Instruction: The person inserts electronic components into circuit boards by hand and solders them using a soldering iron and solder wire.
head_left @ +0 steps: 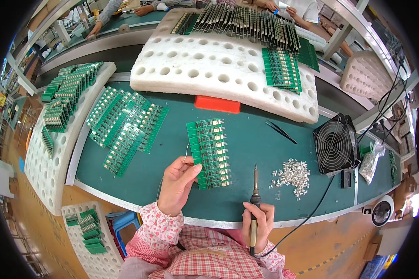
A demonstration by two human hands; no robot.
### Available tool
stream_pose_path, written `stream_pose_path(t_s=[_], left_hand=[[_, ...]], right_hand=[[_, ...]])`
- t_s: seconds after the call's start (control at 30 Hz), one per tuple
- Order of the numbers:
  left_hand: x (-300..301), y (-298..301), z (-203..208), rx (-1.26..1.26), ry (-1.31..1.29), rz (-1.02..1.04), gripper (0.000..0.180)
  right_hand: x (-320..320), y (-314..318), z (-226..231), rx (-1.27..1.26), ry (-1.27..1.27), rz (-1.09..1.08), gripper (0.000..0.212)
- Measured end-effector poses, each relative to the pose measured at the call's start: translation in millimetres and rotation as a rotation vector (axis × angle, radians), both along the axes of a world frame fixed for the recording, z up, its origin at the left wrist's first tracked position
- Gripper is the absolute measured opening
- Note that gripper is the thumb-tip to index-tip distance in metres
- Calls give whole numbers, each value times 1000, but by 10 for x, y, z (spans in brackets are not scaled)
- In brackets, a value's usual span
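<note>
My left hand [176, 182] is closed on the edge of a green circuit board panel [210, 156], thumb on top. The panel carries rows of pale components, with pins sticking out along its right side. A thin wire [186, 151], which looks like solder, rises from the same hand. In my right hand [261, 222] is a soldering iron [255, 191], its tip pointing away from me and apart from the panel. Right of the iron lies a heap of small silvery parts [293, 177]. Black tweezers [281, 132] rest beyond it.
Overlapping circuit boards [130, 125] lie on the green mat at left. White foam racks [181, 60] hold more boards at the back and left [42, 179]. A red box [217, 104], black fan [333, 145], plastic bag [369, 166] and the iron's cable [307, 218] are around. Co-workers' hands [144, 10] show beyond.
</note>
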State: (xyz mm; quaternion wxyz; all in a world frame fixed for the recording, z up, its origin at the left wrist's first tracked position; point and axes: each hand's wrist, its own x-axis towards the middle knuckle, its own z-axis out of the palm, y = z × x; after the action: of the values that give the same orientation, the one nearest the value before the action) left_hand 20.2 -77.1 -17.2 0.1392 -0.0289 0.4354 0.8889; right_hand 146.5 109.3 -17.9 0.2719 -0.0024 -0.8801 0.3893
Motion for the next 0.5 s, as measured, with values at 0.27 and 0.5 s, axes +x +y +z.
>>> stream_pose_path(t_s=[0.27,0.5], left_hand=[[7,12,22,19,3,-27,16],[8,12,46,39,10,-47,17]], right_hand=[[-18,-13,42,17,17,6,35],[-25,-18,50,19,18,16,34]])
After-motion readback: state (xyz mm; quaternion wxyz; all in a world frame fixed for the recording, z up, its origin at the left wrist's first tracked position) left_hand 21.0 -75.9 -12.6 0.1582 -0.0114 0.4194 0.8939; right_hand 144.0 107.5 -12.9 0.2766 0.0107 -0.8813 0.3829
